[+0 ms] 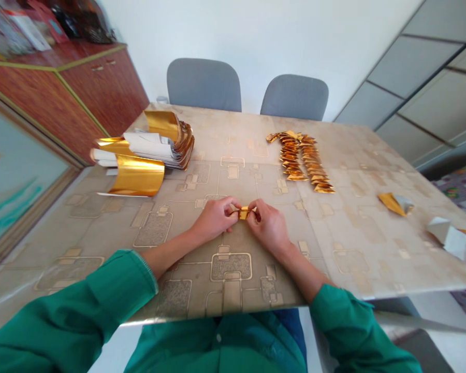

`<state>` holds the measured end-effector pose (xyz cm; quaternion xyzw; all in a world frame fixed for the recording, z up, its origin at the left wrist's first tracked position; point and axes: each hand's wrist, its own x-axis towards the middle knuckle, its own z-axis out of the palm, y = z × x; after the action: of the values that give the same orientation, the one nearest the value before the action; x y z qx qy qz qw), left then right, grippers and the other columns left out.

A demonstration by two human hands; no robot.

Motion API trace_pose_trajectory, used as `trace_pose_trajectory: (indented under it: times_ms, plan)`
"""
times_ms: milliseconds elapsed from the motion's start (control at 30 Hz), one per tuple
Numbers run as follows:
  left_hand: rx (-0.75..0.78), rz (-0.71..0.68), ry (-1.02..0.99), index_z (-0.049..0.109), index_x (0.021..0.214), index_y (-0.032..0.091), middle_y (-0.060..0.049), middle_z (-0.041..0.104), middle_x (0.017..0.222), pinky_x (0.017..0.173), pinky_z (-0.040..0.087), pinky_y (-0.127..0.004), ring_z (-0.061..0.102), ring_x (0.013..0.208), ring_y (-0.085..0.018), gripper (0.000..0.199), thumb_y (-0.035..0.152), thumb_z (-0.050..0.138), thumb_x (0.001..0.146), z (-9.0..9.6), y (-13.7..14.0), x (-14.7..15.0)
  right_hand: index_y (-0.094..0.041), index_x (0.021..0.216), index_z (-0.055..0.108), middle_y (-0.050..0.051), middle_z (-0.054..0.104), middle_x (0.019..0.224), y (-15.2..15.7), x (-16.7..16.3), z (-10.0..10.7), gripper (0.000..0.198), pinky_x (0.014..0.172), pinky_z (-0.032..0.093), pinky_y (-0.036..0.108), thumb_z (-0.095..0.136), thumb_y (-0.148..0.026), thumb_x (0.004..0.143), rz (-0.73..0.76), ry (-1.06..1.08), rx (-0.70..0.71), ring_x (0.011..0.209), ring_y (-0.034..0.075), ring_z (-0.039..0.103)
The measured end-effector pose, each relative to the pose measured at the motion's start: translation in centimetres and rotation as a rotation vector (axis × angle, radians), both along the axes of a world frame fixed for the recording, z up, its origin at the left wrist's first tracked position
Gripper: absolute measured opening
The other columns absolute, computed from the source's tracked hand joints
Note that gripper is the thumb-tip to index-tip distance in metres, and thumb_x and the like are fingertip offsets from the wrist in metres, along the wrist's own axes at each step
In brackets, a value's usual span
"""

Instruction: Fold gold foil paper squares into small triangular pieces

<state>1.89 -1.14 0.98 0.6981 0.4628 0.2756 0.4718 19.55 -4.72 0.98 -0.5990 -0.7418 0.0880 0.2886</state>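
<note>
- Against a plain white wall (252,41), two grey chairs (204,85) are set at the far edge of a table (279,274) covered in a patterned cloth.
- A small folded gold piece (244,212) is held just over the near middle of the table, between the two hands.
- Its left end is pinched by the left hand (220,215), thumb and fingertips brought together; its right end is gripped likewise by the right hand (271,224).
- Even pressure is best applied from both sides, so that the piece is not twisted or pulled lopsided; a thin foil-like sheet is probably creased easily and torn by a hard tug.
- Both ends are best held level, and the fold pressed with the fingertips only, the shiny middle being left unflattened.
- A stack of gold sheets (137,173), some with pale sides showing, is placed to the left, well apart from the hands.
- Two rows of folded gold pieces (316,166) are laid out beyond the right hand; their close, regular spacing can be used as a guide to matching size.
</note>
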Motion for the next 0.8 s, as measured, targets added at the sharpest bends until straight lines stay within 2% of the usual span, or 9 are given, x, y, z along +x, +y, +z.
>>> trace_pose_trajectory:
  times_ms: [200,400,567,700,800]
  plan:
    - [0.115,0.04,0.02,0.063,0.086,0.016,0.008,0.058,0.048,0.044,0.038,-0.015,0.056,0.038,-0.008,0.015,0.012,0.052,0.078,-0.39,-0.43,0.35,-0.02,0.086,0.06,0.001,0.067,0.072,0.02,-0.13,0.17,0.008,0.058,0.032,0.023,0.054,-0.016,0.083,-0.001,-0.086,-0.035,0.062,0.014,0.058]
    - [0.117,0.047,0.012,0.063,0.083,0.016,0.008,0.057,0.047,0.046,0.037,-0.016,0.053,0.038,-0.008,0.013,0.014,0.052,0.078,-0.26,-0.6,0.31,-0.021,0.084,0.061,0.001,0.069,0.073,0.03,-0.14,0.24,0.004,0.057,0.032,0.023,0.057,-0.02,0.084,0.003,-0.099,-0.066,0.062,0.015,0.06]
    - [0.122,0.061,0.042,0.064,0.082,0.016,0.007,0.057,0.047,0.048,0.037,-0.017,0.053,0.04,-0.008,0.012,0.015,0.053,0.077,-0.16,-0.62,0.43,-0.021,0.078,0.059,0.001,0.067,0.069,0.27,0.03,-0.08,0.01,0.055,0.031,0.022,0.056,-0.02,0.087,-0.009,-0.111,-0.093,0.06,0.014,0.059]
    - [0.112,0.084,0.058,0.065,0.083,0.016,0.007,0.058,0.048,0.048,0.037,-0.017,0.054,0.041,-0.009,0.013,0.014,0.053,0.078,-0.2,-0.63,0.45,-0.021,0.088,0.061,0.001,0.069,0.073,0.34,0.47,0.02,0.005,0.058,0.035,0.021,0.057,-0.021,0.088,0.041,-0.019,-0.104,0.061,0.014,0.06]
    - [0.125,0.095,0.07,0.064,0.085,0.016,0.006,0.059,0.05,0.049,0.037,-0.018,0.055,0.042,-0.009,0.013,0.013,0.053,0.078,-0.3,-0.66,0.4,-0.02,0.093,0.062,0.002,0.069,0.076,0.29,0.72,0.15,0.009,0.06,0.037,0.021,0.056,-0.018,0.086,0.055,0.016,-0.092,0.064,0.014,0.061]
